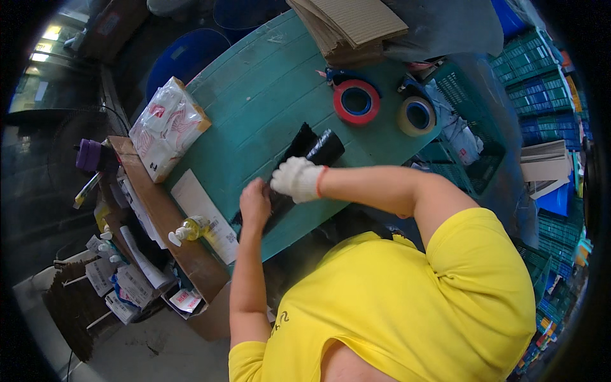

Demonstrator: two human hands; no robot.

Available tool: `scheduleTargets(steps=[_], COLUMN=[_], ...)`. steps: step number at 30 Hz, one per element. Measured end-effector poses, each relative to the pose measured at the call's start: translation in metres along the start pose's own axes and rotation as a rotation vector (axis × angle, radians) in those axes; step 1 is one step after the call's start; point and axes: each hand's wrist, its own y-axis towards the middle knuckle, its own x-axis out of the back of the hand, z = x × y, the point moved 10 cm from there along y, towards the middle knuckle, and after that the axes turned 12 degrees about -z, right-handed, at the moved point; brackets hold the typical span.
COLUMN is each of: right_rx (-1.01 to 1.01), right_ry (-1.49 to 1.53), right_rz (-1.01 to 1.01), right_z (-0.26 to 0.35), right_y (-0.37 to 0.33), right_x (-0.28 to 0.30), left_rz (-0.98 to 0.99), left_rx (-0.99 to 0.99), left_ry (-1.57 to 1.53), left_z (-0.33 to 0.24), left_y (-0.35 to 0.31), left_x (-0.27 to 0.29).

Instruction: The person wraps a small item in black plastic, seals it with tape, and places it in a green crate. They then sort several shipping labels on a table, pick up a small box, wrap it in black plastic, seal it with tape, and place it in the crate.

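Note:
A roll of glossy black plastic lies slantwise on the green table, with a loose flap of the same plastic beside its far end. My right hand, in a white knitted glove with a red cuff, is closed on the plastic near the middle of the roll. Just left of it, my bare left hand has its fingers bent in and pressed together on the near part of the black plastic. Both hands partly cover the plastic, so its near end is hard to make out.
Red tape and clear tape sit in dispensers at the table's right. Cardboard sheets stack at the back. Tissue packs, a white labelled card and a yellow pump bottle line the left. A green crate stands right.

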Motion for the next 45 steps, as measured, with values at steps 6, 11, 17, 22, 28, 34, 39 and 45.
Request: scheduleTargets(steps=[6, 11, 17, 22, 28, 34, 39, 45], right_rx=[-0.037, -0.865, -1.409, -1.26, -0.263, -0.81, -0.821, -0.877], right_ry=[0.019, 0.421, 0.226, 1.342, 0.937, 0.479, 0.171, 0.159], right_rz=[-0.192, -0.803, -0.395, -0.734, -0.749, -0.489, -0.412, -0.128], right_z=[0.016, -0.176, -0.294, -0.229, -0.067, -0.023, 0.008, -0.017], right_y=[-0.05, -0.137, -0.182, -0.153, -0.053, -0.005, -0.01, -0.014], right_x=[0.017, 0.12, 0.039, 0.038, 0.109, 0.108, 0.135, 0.101], left_rz=[-0.257, -0.37, -0.417, -0.511, -0.546, -0.581, -0.586, -0.667], left_rx=[-0.268, -0.283, -0.309, -0.383, -0.405, -0.426, -0.453, -0.521], left_ry=[0.111, 0.051, 0.045, -0.007, 0.053, 0.096, 0.099, 0.089], left_z=[-0.046, -0.05, -0.046, -0.048, -0.051, -0.051, -0.055, -0.059], left_y=[-0.094, -0.115, -0.127, -0.129, -0.131, -0.139, -0.146, -0.152], left_x=[-0.001, -0.004, -0.017, -0.013, -0.017, -0.031, -0.037, -0.028])
